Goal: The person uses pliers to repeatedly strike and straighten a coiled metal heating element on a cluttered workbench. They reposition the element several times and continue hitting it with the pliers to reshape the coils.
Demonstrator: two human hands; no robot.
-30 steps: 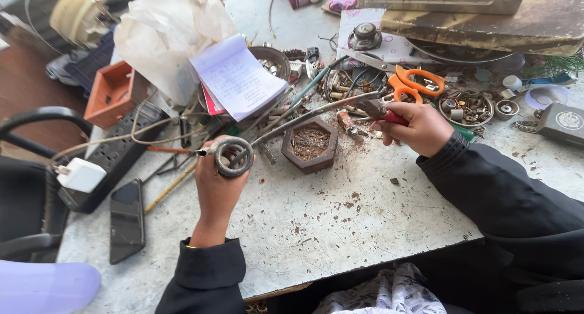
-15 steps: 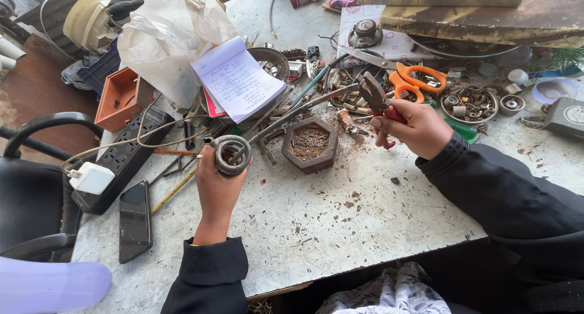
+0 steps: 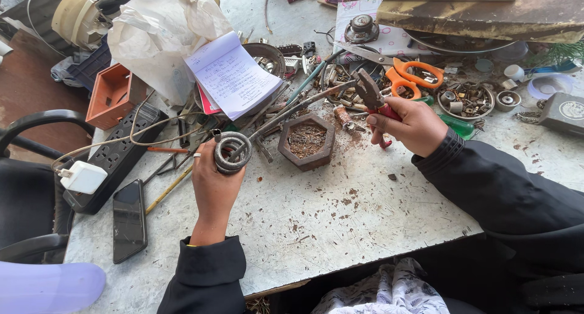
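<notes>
Since the earlier frame, the pliers [image 3: 372, 95] had lifted clear of the clutter, jaws tipped toward eleven o'clock, the right hand [image 3: 409, 127] wrapped tight around the red handles. At nine o'clock from it, the left hand [image 3: 214, 180] was closed on the coiled heating element [image 3: 232, 152], raising it above the worktop [image 3: 316, 223], its rod ends reaching toward the pliers over the hexagonal dish [image 3: 306, 141].

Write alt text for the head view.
A person's left hand holds a coiled metal rod while the right hand grips red-handled pliers, above a cluttered white table with a hexagonal dish.
</notes>
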